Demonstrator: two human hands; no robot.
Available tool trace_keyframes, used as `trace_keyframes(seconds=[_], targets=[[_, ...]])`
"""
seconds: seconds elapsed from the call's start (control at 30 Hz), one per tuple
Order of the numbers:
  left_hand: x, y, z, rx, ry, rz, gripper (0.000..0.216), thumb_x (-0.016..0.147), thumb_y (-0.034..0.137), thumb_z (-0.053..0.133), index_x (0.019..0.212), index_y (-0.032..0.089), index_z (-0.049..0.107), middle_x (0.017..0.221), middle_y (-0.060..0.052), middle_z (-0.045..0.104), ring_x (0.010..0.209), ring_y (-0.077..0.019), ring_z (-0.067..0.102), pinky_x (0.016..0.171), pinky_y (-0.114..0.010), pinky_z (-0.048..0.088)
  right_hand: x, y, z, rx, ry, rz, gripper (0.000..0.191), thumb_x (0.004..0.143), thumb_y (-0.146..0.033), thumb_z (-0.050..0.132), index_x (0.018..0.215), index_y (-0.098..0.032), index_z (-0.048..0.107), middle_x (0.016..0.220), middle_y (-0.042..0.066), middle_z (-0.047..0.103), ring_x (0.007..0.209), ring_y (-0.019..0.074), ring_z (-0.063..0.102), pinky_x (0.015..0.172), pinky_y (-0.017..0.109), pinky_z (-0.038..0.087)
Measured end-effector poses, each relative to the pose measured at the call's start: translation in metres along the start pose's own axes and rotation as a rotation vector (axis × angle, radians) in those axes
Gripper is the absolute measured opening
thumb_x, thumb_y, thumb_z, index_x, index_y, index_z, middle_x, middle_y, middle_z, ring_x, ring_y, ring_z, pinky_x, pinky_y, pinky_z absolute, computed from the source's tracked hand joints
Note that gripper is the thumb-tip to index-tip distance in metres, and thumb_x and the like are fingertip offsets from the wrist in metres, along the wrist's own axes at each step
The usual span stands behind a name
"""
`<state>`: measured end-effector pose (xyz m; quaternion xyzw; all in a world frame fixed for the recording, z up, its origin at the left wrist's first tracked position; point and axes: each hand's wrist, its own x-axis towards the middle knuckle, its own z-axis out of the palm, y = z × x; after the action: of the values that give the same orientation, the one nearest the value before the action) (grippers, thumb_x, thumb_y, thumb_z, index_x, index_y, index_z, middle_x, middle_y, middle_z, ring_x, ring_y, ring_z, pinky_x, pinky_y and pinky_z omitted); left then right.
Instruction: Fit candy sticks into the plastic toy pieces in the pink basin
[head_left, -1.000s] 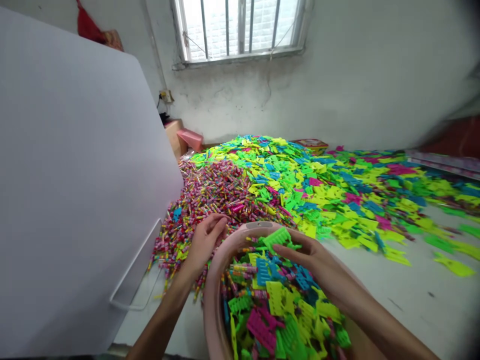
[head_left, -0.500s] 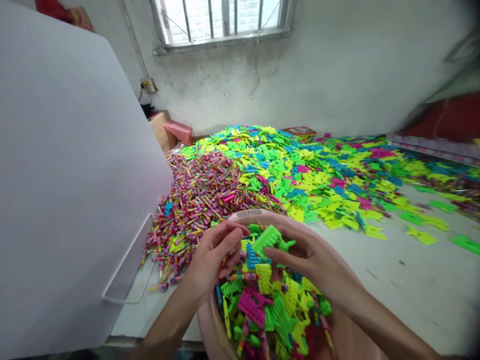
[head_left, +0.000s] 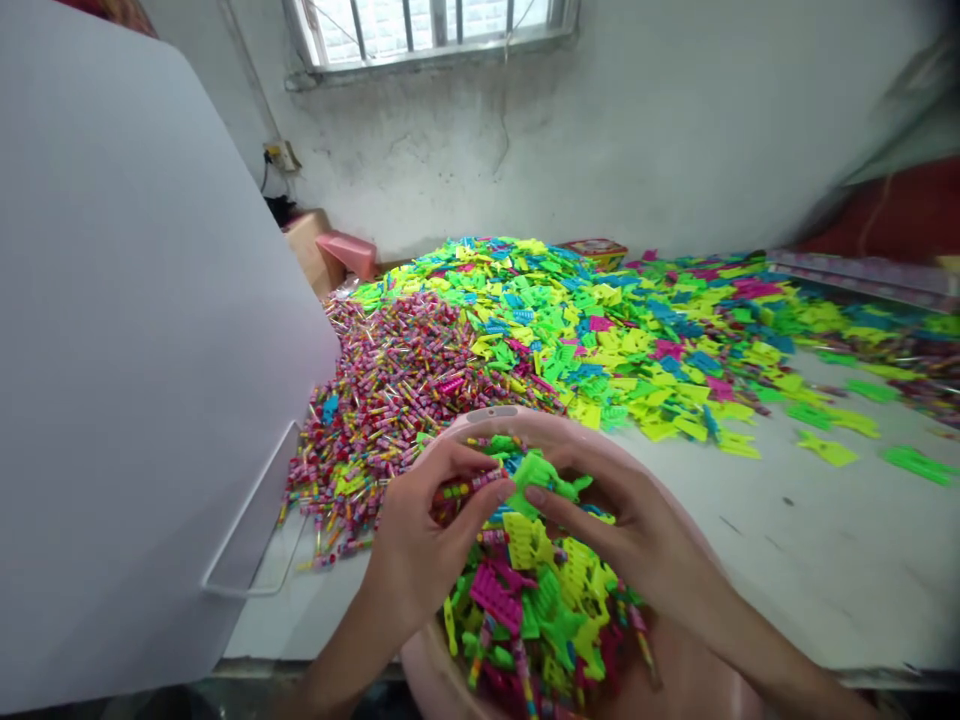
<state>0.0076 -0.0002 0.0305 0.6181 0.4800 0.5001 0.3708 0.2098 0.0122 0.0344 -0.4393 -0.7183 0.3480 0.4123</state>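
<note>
Just below both hands, a round pink plastic basin [head_left: 525, 422] sits heaped with small bright plastic pieces. The left hand [head_left: 427, 530] curls shut, its fingers pinching a small bunch of thin multicoloured striped sticks [head_left: 469, 490] above the heap. The right hand [head_left: 622, 530] arches over the basin with its fingers slightly parted, their tips at a bright green plastic comb piece [head_left: 536, 480]; whether they grip it cannot be told. That comb piece looks light and stiff, best taken by its solid spine rather than its thin teeth, which may snag on neighbours. The sticks look light and slippery, so a firm pinch across their middles seems safest. Ahead of the hands, a loose mound of striped sticks [head_left: 397, 400] runs into a wide spread of flat neon plastic pieces [head_left: 600, 350]. Left of the left hand stands a white panel with a wire handle [head_left: 150, 350].
</note>
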Motion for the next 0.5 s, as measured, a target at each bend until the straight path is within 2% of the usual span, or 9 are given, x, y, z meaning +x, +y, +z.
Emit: trace_keyframes(seconds=[0.1, 0.27, 0.5], targets=[[-0.002, 0.002, 0.0, 0.039, -0.034, 0.03, 0.016, 0.092, 0.037, 0.067, 0.1, 0.024, 0.072, 0.089, -0.004, 0.072, 0.075, -0.0177, 0.066, 0.064, -0.024, 0.049, -0.003, 0.0, 0.0, -0.094, 0.042, -0.06, 0.018, 0.092, -0.046, 0.068, 0.098, -0.03, 0.074, 0.107, 0.003, 0.078, 0.109, 0.0312, 0.07, 0.09, 0.04, 0.058], [-0.007, 0.004, -0.001, -0.04, -0.104, 0.029, 0.015, 0.093, 0.031, 0.066, 0.107, 0.025, 0.065, 0.1, -0.006, 0.07, 0.092, -0.0208, 0.066, 0.082, -0.028, 0.052, -0.007, -0.004, 0.002, -0.158, 0.059, -0.095, 0.018, 0.094, -0.045, 0.065, 0.101, -0.03, 0.073, 0.103, 0.003, 0.079, 0.104, 0.0302, 0.072, 0.092, 0.041, 0.057], [-0.009, 0.005, -0.002, 0.207, -0.008, 0.136, 0.01, 0.089, 0.026, 0.071, 0.098, 0.026, 0.073, 0.096, -0.005, 0.074, 0.094, -0.0241, 0.068, 0.085, -0.03, 0.051, -0.013, -0.003, 0.001, -0.172, 0.051, -0.124, 0.016, 0.096, -0.039, 0.064, 0.109, -0.033, 0.071, 0.111, 0.003, 0.077, 0.116, 0.0321, 0.067, 0.104, 0.048, 0.051]])
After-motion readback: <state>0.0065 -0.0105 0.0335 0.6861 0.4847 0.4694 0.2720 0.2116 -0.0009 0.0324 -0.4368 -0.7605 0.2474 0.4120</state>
